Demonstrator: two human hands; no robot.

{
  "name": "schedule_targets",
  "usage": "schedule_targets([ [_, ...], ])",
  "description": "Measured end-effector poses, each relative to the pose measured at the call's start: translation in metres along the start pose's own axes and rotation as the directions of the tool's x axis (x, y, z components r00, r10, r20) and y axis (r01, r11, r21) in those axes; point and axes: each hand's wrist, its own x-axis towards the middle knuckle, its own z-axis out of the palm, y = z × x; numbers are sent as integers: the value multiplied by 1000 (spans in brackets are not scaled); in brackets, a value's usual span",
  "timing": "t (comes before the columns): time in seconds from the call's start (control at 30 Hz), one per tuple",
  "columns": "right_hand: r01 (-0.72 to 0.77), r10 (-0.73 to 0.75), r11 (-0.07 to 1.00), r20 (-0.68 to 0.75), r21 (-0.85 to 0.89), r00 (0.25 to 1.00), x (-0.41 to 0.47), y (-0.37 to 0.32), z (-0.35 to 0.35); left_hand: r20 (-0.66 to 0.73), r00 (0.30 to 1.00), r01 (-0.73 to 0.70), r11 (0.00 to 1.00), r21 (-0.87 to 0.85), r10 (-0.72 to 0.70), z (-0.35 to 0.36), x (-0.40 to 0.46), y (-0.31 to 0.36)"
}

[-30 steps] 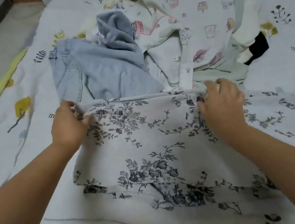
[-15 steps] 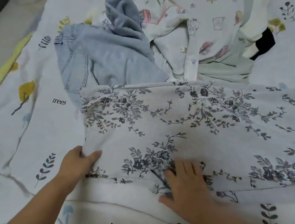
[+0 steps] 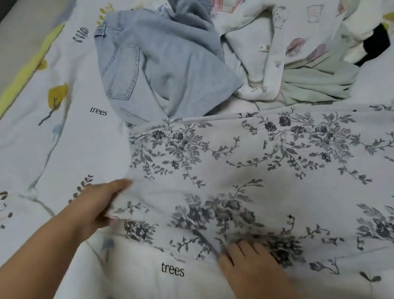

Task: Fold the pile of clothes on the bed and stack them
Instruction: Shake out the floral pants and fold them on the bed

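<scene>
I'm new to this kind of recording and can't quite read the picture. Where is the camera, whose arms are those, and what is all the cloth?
There is no machine here: the camera sits on a person's head and looks forward and down, so the two bare arms coming in from the bottom are that person's own. They are working on a bed covered by a sheet printed with trees and leaves. Spread in front is a pale floral garment. The left hand grips its left edge, the cloth lifted a little there. The right hand rests on its near edge, fingers fairly straight. Beyond lies the unfolded pile: light blue jeans, a cartoon-print top, a pale green piece and something black.
</scene>
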Motion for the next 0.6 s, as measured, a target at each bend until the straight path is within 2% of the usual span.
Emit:
schedule_targets([
  [0.03, -25, 25, 1000, 8, -5, 1000, 2, -6, 4, 91, 996, 7, 989, -150, 7, -1, -2, -5],
  [0.1, -78, 78, 997, 42, 10, 996, 11, -20, 9, 219, 968, -16, 907, -420, 119, -6, -2, -16],
  [0.13, -98, 96, 995, 59, 25, 994, 17, -27, 10, 259, 949, -44, 889, -455, 179, -8, -3, -21],
  [0.17, -102, 100, 994, 63, 43, 993, 23, -31, 11, 277, 938, -86, 912, -401, 210, -9, -5, -26],
  [0.2, -94, 90, 993, 60, 66, 994, 27, -35, 11, 266, 940, -144, 954, -263, 215, -7, -7, -34],
  [0.27, -56, 50, 992, 54, 112, 997, 31, -40, 9, 158, 966, -218, 974, 59, 207, -2, -11, -46],
  [0.3, -40, 35, 991, 42, 129, 999, 31, -42, 9, 109, 970, -230, 966, 118, 218, -1, -11, -51],
  [0.47, 16, -15, 993, -9, 117, 1000, 24, -42, 9, 1, 960, -279, 960, -28, 279, 0, -10, -67],
  [0.53, 36, -34, 990, -19, 136, 999, 22, -41, 9, 34, 963, -262, 961, -85, 266, -8, -13, -75],
  [0.6, 80, -78, 984, -16, 159, 997, 21, -42, 10, 143, 954, -252, 964, -91, 263, -20, -20, -86],
])
